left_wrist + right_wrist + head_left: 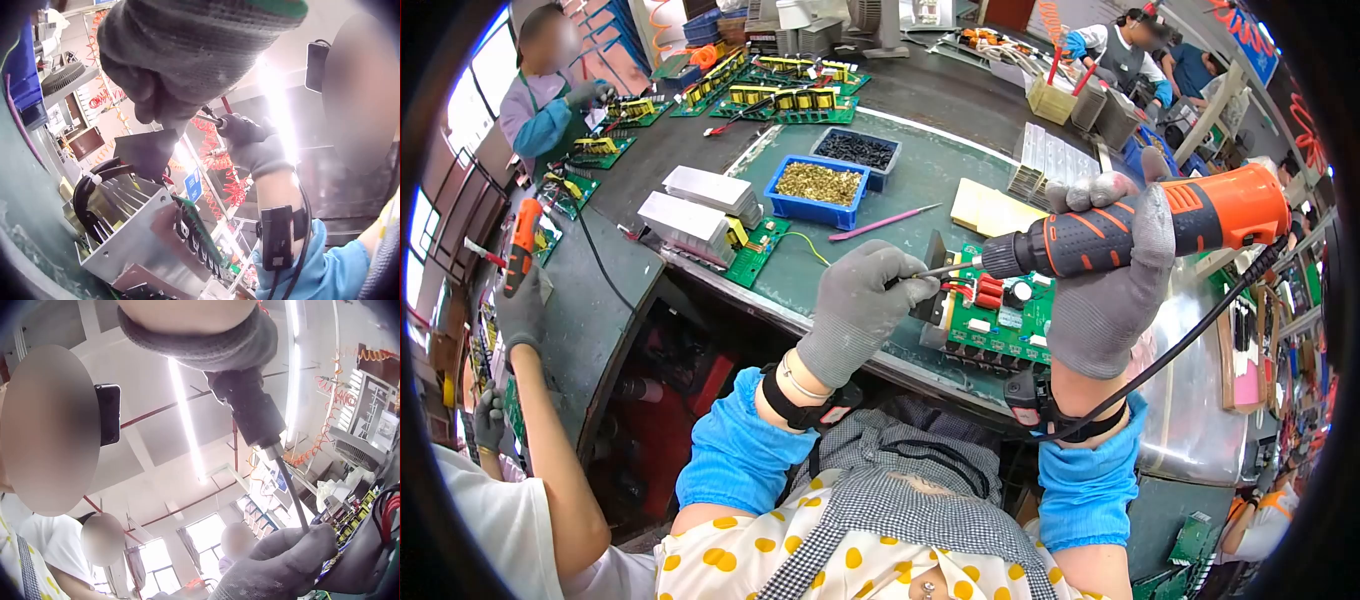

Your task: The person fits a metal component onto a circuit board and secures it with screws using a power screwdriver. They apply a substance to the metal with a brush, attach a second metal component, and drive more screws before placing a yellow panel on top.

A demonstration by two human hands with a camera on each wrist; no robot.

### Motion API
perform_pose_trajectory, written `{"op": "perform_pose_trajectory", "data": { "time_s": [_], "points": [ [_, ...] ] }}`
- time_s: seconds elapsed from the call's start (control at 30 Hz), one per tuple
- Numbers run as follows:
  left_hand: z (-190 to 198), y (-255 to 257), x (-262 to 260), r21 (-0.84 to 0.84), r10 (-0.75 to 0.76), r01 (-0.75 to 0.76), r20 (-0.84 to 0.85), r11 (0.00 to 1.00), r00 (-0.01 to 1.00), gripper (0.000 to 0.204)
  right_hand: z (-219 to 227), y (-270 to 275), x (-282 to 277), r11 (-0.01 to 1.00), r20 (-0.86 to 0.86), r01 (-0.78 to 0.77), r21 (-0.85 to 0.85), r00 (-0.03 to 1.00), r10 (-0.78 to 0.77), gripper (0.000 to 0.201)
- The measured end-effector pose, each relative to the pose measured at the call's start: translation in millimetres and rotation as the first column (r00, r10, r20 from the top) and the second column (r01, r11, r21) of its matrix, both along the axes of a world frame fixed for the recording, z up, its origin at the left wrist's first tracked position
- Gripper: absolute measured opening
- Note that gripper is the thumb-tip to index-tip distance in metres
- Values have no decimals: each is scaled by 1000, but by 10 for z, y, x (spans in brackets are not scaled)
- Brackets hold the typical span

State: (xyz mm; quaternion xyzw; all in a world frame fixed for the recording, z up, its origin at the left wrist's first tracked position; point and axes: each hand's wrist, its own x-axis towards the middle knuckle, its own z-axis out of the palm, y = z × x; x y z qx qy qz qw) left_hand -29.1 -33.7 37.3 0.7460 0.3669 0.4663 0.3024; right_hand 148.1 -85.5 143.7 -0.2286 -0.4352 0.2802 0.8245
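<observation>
My gloved right hand (1110,290) grips an orange and black power screwdriver (1180,222), held nearly level, its bit pointing left. The fingers and thumb of my gloved left hand (865,305) pinch the tip of the long bit (948,270); a screw there is too small to tell. In the right wrist view the left fingertips touch the end of the bit (292,490). Just below and right of the left hand lies a green circuit board (1025,320) with red-sleeved parts. A finned metal heat sink (137,244) with a dark upright plate (147,153) shows in the left wrist view.
A blue bin of brass-coloured screws (818,190), a bin of black parts (855,150), a purple pen-like tool (885,222) and a yellow pad (995,208) lie beyond. Heat sinks (700,215) on another board stand left. A black cable (1160,360) hangs from the screwdriver. Other people work nearby.
</observation>
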Motion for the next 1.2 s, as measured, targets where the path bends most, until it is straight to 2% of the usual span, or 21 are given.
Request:
{"op": "perform_pose_trajectory", "data": {
  "time_s": [0.07, 0.17, 0.2, 0.3, 0.33, 0.43, 0.53, 0.63, 0.73, 0.83, 0.9, 0.93, 1.0, 1.07, 1.17, 1.2],
  "points": [
    [15, 11, -35, 1, -37, 37, -81, 999, 996, 52, 28, -23, 13, 997, 52, 69, -40, 996, -67, 63],
    [52, 128, -135, 187, -93, 118, -135, 975, 986, 102, 49, -44, 125, 994, 133, 106, -31, 986, -101, 64],
    [146, 184, -216, -15, -245, 253, -321, 967, 915, 134, 46, -66, 146, 994, 148, 98, -57, 985, -89, 65],
    [-14, 358, -232, -95, -480, 479, -343, 873, 807, 147, -29, -125, 129, 992, 180, 87, -91, 981, -69, 65],
    [-59, 397, -178, -92, -486, 490, -381, 867, 787, 149, -46, -140, 110, 991, 180, 91, -101, 981, -71, 65],
    [-109, 457, -34, -164, -573, 549, -265, 820, 776, 148, -110, -144, 85, 987, 208, 101, -125, 975, -73, 67],
    [-141, 508, 33, -44, -553, 572, -325, 819, 767, 141, -126, -135, 91, 984, 206, 107, -141, 976, -76, 70],
    [-137, 527, 55, 86, -465, 569, -483, 818, 742, 125, -146, -110, 86, 986, 198, 95, -140, 978, -66, 70],
    [-77, 501, 65, 107, -424, 552, -527, 827, 737, 110, -157, -116, 83, 987, 218, 83, -137, 974, -52, 69],
    [-46, 502, 70, 96, -387, 538, -593, 837, 707, 110, -164, -129, 75, 982, 244, 100, -158, 968, -59, 68],
    [-83, 515, 75, 149, -399, 556, -550, 817, 734, 107, -171, -131, 67, 980, 247, 99, -174, 967, -54, 67],
    [-98, 518, 75, 175, -406, 563, -527, 807, 746, 106, -176, -125, 66, 980, 244, 88, -181, 969, -42, 66],
    [-69, 504, 74, 124, -415, 559, -543, 820, 730, 105, -151, -120, 50, 976, 300, 69, -208, 954, -4, 65],
    [-64, 507, 76, 123, -407, 556, -555, 822, 725, 105, -47, -123, -3, 968, 411, 59, -246, 911, 48, 64],
    [-123, 528, 88, 148, -404, 568, -560, 810, 723, 104, 81, -20, -114, 934, 368, -89, -345, 903, 222, 60],
    [-128, 534, 85, 127, -423, 578, -558, 806, 713, 103, 84, 24, -119, 931, 399, -100, -351, 884, 245, 47]
  ]
}}
